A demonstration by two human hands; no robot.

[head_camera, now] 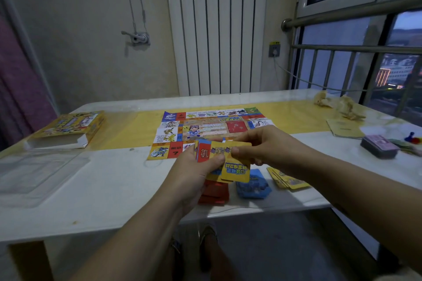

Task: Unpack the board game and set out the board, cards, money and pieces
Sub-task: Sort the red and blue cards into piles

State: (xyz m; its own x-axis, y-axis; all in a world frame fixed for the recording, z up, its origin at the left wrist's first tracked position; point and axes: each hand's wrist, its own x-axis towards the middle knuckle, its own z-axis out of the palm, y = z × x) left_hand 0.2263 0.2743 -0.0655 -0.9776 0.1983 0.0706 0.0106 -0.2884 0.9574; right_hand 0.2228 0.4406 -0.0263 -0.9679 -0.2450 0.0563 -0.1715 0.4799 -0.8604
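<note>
Both hands hold cards over the surface's near edge.
The left hand grips a fan; the right hand pinches a yellow card at its front. Red pile, blue pile and yellow pile lie beneath, the board just beyond.

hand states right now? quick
Left hand: grips a fan of cards.
Right hand: pinches the front yellow card of that fan.

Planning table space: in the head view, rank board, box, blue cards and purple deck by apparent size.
1. board
2. box
3. blue cards and purple deck look alike; the cards lie nearer, so unranked.
</note>
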